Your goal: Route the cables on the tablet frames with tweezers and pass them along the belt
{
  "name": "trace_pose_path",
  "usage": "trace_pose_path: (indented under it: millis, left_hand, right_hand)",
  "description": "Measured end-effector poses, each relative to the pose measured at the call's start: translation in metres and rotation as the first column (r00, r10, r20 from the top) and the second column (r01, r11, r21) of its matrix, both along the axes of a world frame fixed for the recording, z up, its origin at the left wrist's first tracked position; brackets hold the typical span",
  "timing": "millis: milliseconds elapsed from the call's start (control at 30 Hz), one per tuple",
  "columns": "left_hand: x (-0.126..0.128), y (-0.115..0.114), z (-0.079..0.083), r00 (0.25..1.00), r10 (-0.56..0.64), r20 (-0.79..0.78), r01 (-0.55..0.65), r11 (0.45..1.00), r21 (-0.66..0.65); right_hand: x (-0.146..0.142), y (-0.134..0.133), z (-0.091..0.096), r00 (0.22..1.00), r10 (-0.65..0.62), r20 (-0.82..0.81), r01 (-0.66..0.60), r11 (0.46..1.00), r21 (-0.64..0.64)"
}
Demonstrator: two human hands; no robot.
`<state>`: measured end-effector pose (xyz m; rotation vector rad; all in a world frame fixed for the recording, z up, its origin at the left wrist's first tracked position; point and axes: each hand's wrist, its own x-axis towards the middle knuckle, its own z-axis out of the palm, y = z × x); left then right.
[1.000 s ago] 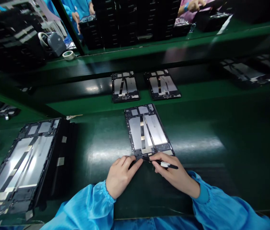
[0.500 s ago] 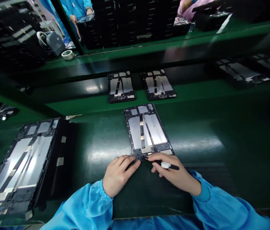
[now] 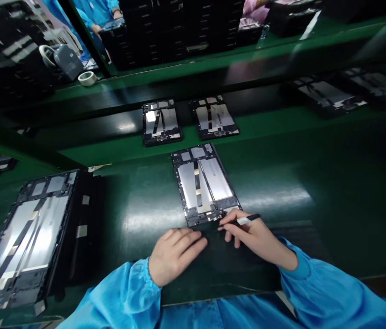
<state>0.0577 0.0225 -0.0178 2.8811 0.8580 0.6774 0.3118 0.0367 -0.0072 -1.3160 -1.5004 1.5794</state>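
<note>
An opened tablet (image 3: 213, 176) lies on the green tabletop in front of me, its silvery inner plate and dark ribbon cables showing. My left hand (image 3: 177, 253) rests on the table just below the tablet's near edge, fingers stretched out and holding nothing. At the tablet's near right corner, my right hand (image 3: 247, 233) pinches slim black tweezers (image 3: 245, 220) with a white band. Their tips are hard to make out by the small parts along that edge.
To the left stands a stack of similar opened tablets (image 3: 28, 228). Two more, a left tablet (image 3: 161, 122) and a right tablet (image 3: 215, 117), lie farther back. A tape roll (image 3: 87, 78) sits on the green shelf (image 3: 165, 71). A co-worker's hand (image 3: 117, 13) shows beyond it.
My left hand has come off the tablet's near edge onto the table. My right hand has shifted slightly right and up with the tweezers. The view has swung a little.
</note>
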Motion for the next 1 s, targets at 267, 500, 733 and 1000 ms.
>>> trace_pose_path:
  millis: [267,500,733,1000]
  left_hand:
    - [0.014,-0.012,-0.001,0.976,-0.136,-0.172,0.130,0.990,-0.047]
    - [0.015,-0.013,-0.003,0.984,-0.116,-0.138,0.110,0.993,-0.051]
    - [0.009,-0.005,0.000,1.000,-0.015,0.007,0.016,0.998,-0.064]
    - [-0.008,0.009,-0.005,0.971,0.224,0.089,-0.222,0.975,-0.031]
  right_hand:
    - [0.006,-0.012,0.002,0.949,0.065,0.309,-0.141,0.963,0.231]
    - [0.003,-0.013,-0.004,0.981,0.062,0.184,-0.096,0.980,0.177]
    - [0.001,0.034,0.015,0.998,-0.004,-0.061,0.004,1.000,-0.002]
    - [-0.034,0.079,0.009,0.984,0.176,-0.018,-0.177,0.975,-0.137]
